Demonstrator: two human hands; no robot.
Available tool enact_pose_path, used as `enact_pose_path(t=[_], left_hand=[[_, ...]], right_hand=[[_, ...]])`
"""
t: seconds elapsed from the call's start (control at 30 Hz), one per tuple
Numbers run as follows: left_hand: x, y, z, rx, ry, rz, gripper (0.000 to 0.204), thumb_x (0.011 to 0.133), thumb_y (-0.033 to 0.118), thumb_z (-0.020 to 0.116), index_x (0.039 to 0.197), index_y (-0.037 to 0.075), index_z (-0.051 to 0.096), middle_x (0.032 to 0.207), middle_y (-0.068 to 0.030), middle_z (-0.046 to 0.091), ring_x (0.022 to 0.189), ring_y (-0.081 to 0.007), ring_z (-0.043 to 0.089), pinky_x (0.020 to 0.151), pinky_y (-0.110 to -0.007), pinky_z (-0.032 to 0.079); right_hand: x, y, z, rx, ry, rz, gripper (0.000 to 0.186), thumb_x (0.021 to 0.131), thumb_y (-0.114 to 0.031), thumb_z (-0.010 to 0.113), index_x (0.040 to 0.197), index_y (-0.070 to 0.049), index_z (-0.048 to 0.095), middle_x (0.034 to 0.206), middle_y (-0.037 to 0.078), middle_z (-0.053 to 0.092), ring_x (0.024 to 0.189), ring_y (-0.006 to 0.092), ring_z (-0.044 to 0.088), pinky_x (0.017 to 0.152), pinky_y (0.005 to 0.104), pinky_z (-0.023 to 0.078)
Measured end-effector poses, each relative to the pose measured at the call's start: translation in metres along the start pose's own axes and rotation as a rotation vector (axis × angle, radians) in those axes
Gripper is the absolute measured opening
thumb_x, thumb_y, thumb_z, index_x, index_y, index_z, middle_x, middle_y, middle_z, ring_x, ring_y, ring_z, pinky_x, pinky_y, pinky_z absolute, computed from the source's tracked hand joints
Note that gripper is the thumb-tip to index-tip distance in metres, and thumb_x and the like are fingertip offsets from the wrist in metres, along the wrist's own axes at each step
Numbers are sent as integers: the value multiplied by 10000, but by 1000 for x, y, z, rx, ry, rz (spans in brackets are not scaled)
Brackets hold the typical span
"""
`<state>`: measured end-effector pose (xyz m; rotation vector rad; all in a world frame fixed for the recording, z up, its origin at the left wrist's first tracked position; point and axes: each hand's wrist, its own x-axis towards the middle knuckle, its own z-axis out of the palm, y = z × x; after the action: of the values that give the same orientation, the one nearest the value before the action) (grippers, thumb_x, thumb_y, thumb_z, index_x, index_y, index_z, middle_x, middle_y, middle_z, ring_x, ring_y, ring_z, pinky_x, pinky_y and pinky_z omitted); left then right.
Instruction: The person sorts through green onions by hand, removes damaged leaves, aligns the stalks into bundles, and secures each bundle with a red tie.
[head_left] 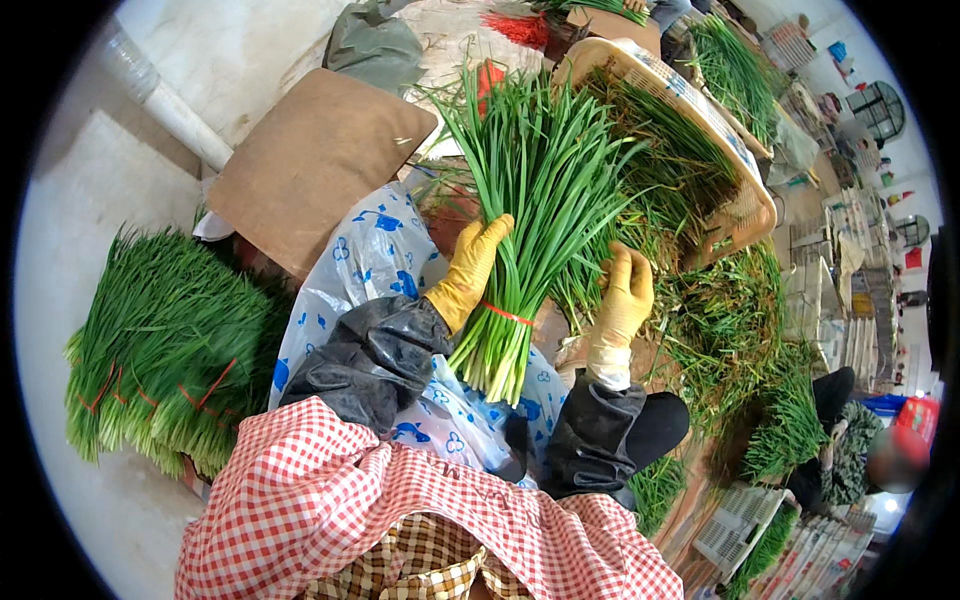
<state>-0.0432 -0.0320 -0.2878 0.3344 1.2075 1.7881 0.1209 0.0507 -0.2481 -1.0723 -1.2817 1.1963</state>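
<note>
1. A left hand (470,270) in a yellow glove grips a bundle of chives (530,200), long green blades bound near pale stems by a red band (507,314).
2. The right hand (625,295) rests loosely open against loose chives beside a woven basket (745,205).

Both hands wear yellow rubber gloves, the left hand (470,272) and the right hand (622,298). Dark grey sleeve covers (372,358) wrap the forearms, over a red-and-white checked top (330,500).
</note>
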Motion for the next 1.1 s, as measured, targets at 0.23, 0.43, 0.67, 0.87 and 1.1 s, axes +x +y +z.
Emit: enact_pose_path(t=[0.23, 0.43, 0.67, 0.87, 1.1], left_hand=[[0, -7, 3, 34, -50, 107, 352, 901, 287, 588, 1130, 21, 608, 1006, -9, 613, 893, -102, 550, 810, -242, 438], [-2, -7, 4, 80, -78, 112, 368, 904, 298, 588, 1153, 27, 589, 1032, -10, 602, 923, -102, 542, 818, -246, 434], [11, -16, -13, -14, 10, 33, 330, 874, 287, 624, 1095, 42, 616, 958, -4, 619, 857, -114, 561, 786, -256, 448], [11, -16, -13, -187, -69, 44, 327, 863, 281, 629, 1079, 36, 611, 946, -30, 639, 856, -136, 593, 780, -282, 484], [12, -10, -13, -359, -15, -154, 319, 867, 238, 578, 1114, 36, 590, 1027, -95, 633, 899, -235, 610, 829, -360, 495]], right_hand=[[44, -19, 66, -106, -59, -129, 196, 855, -197, 675, 906, -10, 653, 762, 29, 639, 650, 88, 534, 604, 213, 434], [74, -8, 88, 95, -58, -40, 188, 845, -176, 669, 850, 11, 650, 693, -1, 608, 562, 72, 486, 533, 218, 394], [33, -19, 70, 218, 95, -131, 96, 874, -109, 635, 907, -19, 647, 793, 27, 647, 664, 71, 533, 607, 204, 412], [-34, -41, 74, 537, -401, -79, 170, 934, -214, 549, 873, -59, 582, 850, 97, 649, 756, 171, 608, 707, 298, 486], [-65, -73, -8, 577, -680, 336, 145, 919, -233, 550, 890, -90, 544, 708, -40, 515, 459, 56, 345, 431, 219, 289]])
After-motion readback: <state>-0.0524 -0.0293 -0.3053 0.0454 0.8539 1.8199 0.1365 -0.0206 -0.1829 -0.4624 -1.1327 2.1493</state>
